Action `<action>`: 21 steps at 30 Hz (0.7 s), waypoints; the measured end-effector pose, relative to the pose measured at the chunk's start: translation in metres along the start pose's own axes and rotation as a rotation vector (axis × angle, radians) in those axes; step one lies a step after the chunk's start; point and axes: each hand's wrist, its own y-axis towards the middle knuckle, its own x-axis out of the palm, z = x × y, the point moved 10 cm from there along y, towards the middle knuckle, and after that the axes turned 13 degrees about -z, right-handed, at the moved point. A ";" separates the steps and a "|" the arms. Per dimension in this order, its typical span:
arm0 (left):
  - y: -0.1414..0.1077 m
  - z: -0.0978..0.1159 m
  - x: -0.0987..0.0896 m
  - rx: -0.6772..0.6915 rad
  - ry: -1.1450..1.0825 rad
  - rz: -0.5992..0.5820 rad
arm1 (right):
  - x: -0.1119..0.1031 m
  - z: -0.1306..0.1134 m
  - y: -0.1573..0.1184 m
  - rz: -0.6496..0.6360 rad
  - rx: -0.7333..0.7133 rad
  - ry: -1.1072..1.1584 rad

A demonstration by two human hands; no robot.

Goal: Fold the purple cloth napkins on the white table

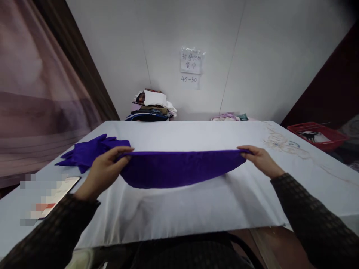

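A dark purple cloth (182, 168) is stretched between my two hands above the near part of the table, its top edge nearly straight and its lower edge sagging in a curve. My left hand (108, 166) pinches the left end of that edge between thumb and fingers. At the opposite end, my right hand (256, 157) grips the corner the same way. Behind my left hand lies a crumpled pile of purple cloth (88, 151) with several pointed corners. How many pieces it contains I cannot tell.
A white cloth covers the table (196, 134). A phone or tablet (60, 196), partly blurred out, lies at the left. Folded clothes (153, 106) are stacked beyond the far edge, with more fabric (228, 116) to their right. A red basket (316, 136) stands at the right.
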 end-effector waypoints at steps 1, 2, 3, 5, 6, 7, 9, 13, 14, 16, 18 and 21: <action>0.011 -0.002 0.000 -0.012 -0.103 0.003 | -0.007 0.000 0.011 0.011 -0.007 0.076; 0.024 -0.009 0.005 -0.043 -0.186 -0.022 | -0.009 0.003 0.023 0.005 -0.006 0.144; 0.037 -0.019 0.016 -0.084 -0.239 -0.062 | -0.006 0.009 0.037 -0.013 0.005 0.196; 0.060 -0.046 0.038 -0.189 -0.290 -0.106 | 0.008 0.029 0.063 -0.069 0.073 0.218; 0.070 -0.061 0.051 -0.234 -0.291 -0.127 | 0.018 0.041 0.075 -0.092 0.124 0.172; 0.079 -0.075 0.063 -0.268 -0.278 -0.142 | 0.026 0.052 0.086 -0.105 0.178 0.093; 0.090 -0.101 0.085 -0.332 -0.190 -0.153 | 0.040 0.070 0.101 -0.090 0.273 -0.102; 0.089 -0.118 0.119 -0.335 0.169 -0.104 | 0.081 0.070 0.117 -0.018 0.291 -0.285; 0.086 -0.112 0.132 -0.274 0.250 -0.118 | 0.100 0.061 0.118 -0.021 0.251 -0.319; 0.076 -0.090 0.174 -0.081 0.363 -0.256 | 0.163 0.028 0.120 -0.192 0.049 -0.477; 0.063 -0.072 0.214 0.066 0.452 -0.379 | 0.233 -0.004 0.113 -0.394 -0.141 -0.539; 0.053 -0.067 0.244 0.087 0.557 -0.425 | 0.301 -0.031 0.109 -0.530 -0.243 -0.542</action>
